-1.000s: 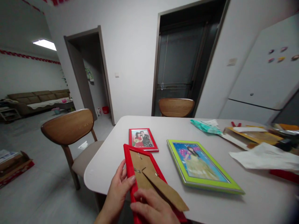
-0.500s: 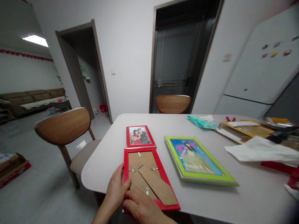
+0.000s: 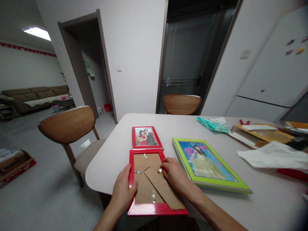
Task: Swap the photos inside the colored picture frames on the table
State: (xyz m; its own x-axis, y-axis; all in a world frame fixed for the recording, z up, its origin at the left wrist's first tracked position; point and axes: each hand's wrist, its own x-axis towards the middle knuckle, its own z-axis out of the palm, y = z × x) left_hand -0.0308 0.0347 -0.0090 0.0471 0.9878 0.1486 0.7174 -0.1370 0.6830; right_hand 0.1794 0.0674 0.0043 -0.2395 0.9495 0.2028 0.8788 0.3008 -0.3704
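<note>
A red picture frame (image 3: 146,209) lies face down at the table's near edge, its brown backboard (image 3: 141,189) and slanted easel leg (image 3: 168,192) facing up. Small metal clips sit around the backboard. My left hand (image 3: 124,189) is closed around the frame's left side, thumb on top. At the right side, my right hand (image 3: 174,175) has curled fingers over the border, their tips at the right metal clip (image 3: 159,171). Just beyond lies a smaller-looking red frame (image 3: 161,147) with a couple's photo. To the right, a lime-green frame (image 3: 237,185) lies photo up.
On the white table (image 3: 108,166), a teal plastic wrapper (image 3: 213,124), cardboard packaging (image 3: 250,138) and white paper (image 3: 271,155) lie to the right. Wooden chairs stand at the left (image 3: 68,125) and far side (image 3: 183,104). A box (image 3: 20,170) rests on the floor.
My right hand has moved from the red frame's lower left up to the clip on its right side. My left hand stays on the left side. The view has shifted slightly.
</note>
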